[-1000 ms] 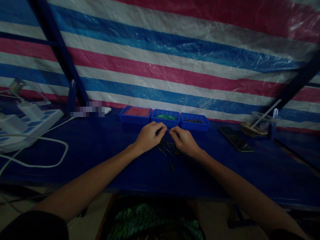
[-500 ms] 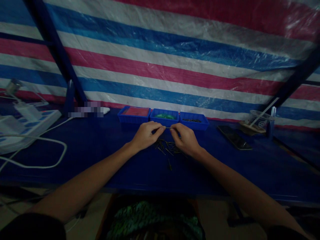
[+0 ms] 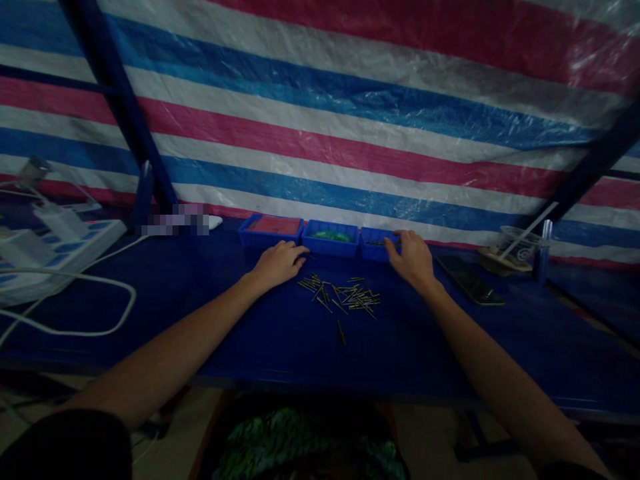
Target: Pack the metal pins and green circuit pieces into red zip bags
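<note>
Tabletop (image 3: 210, 320) is a flat dark-blue sheet, dim light, running across the middle of the frame; a glossy, crinkled red/white/blue striped tarp (image 3: 350, 100) fills the upper half as back wall. Three small blue plastic trays sit in a row at centre: left tray (image 3: 270, 231) with reddish contents, middle tray (image 3: 331, 238) with green bits, right tray (image 3: 376, 242) with dark thin parts. Loose pile of thin metal pins (image 3: 340, 297) lies just below the trays, between the hands. Left hand (image 3: 277, 263) rests palm down, fingers loosely curled, touching table; cannot tell if it holds anything. Right hand (image 3: 413, 257) is at the right tray, fingertips pinched on a pin. White power strip (image 3: 60, 250) and cable at left edge; flat dark phone (image 3: 470, 279) right of centre.
</note>
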